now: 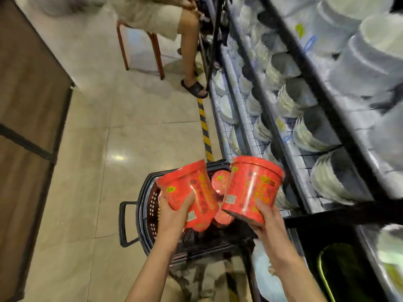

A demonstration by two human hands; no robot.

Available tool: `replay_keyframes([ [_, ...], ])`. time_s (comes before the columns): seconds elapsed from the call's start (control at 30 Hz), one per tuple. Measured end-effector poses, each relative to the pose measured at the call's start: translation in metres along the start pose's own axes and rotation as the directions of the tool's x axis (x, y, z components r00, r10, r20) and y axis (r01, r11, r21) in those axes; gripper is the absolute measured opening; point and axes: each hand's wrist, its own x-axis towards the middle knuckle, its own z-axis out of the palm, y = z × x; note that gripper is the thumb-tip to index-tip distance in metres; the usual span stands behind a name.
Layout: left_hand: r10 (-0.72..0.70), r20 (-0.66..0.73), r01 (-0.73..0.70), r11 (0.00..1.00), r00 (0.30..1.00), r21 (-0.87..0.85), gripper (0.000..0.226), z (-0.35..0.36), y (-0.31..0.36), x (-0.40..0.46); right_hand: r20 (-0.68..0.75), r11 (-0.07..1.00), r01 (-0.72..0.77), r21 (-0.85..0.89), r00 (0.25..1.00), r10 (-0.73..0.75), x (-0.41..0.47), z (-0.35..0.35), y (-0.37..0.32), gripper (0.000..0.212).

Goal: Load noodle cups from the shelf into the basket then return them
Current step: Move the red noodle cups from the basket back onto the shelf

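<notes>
**Holding two noodle cups above the basket**

Gripping one red cup apiece, both hands hovered over the dark basket [142, 205] on the floor. The left hand [172, 211] had its fingers [189, 200] curled round the lower body of the left noodle cup [187, 190], thumb on the near side; that cup leaned with its lid end up and away to the left, its long axis tilted rather than upright. The right hand [265, 216] wrapped the base of the right noodle cup [253, 188], which leaned lid end up and to the right, towards the shelf [309, 73]. The two cups stood just beside each other, apparently apart.

The basket lay directly below and slightly beyond both hands, so either cup had only to go down; the left cup sat lower and nearer the opening. The shelf lay to the right, nearer the right hand. Whether loading or returning was in hand could not be settled from this moment.

More red cups [220, 182] showed in the basket between the held ones, but the cups and hands hid most of the interior. The shelf's stacked goods were blurred. A seated person's leg [190, 51] was cut off at the top.
</notes>
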Motion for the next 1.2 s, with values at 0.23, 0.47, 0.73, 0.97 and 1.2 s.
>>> replay_keyframes([
  [0.23,0.224,0.179,-0.21,0.973,0.958,-0.092,0.064,0.013,0.088,-0.064,0.003,0.97,0.213,0.12,0.977,-0.215,-0.079,0.001,-0.078,0.075],
  [0.47,0.326,0.384,-0.262,0.942,0.864,-0.211,0.071,0.036,0.135,-0.095,-0.094,0.871,0.439,0.22,0.898,-0.429,-0.151,-0.004,-0.113,0.094],
  [0.73,0.299,0.703,-0.267,0.951,0.645,-0.159,0.105,0.07,0.145,-0.128,-0.444,0.692,0.677,0.251,0.716,-0.539,-0.238,-0.021,-0.1,0.113],
  [0.97,0.241,0.884,-0.294,0.948,0.4,-0.126,0.088,0.109,0.145,-0.184,-0.686,0.678,0.729,0.092,0.54,-0.488,-0.3,-0.054,-0.08,0.112],
  [1.2,0.213,0.941,-0.347,0.931,0.261,-0.115,0.076,0.171,0.137,-0.225,-0.806,0.628,0.778,0.016,0.382,-0.453,-0.337,-0.099,-0.088,0.11],
])
